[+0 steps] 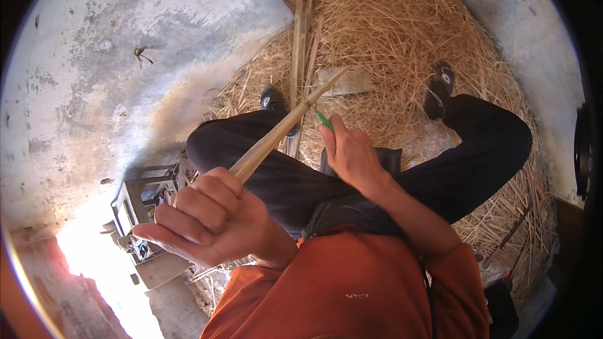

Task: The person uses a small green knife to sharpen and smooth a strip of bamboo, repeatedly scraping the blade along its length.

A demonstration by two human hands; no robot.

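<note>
My left hand (210, 216) is closed around the near end of a long, pale split bamboo strip (271, 140). From this fist the strip slants up and away to the right, above my left leg, and narrows to a point at its far end. My right hand (355, 154) grips a small tool with a green handle (324, 120), probably a knife. The tool's tip meets the strip's far part or lies just beside it; its blade is too thin to make out. Most of the handle is hidden by my right fingers.
Straw-like shavings (396, 19) cover the floor around my spread legs. Long split bamboo pieces (296, 56) lie beyond my left shoe, near a flat pale block (344, 81). A wooden stool-like frame (141, 213) stands at my left by the worn wall (125, 88).
</note>
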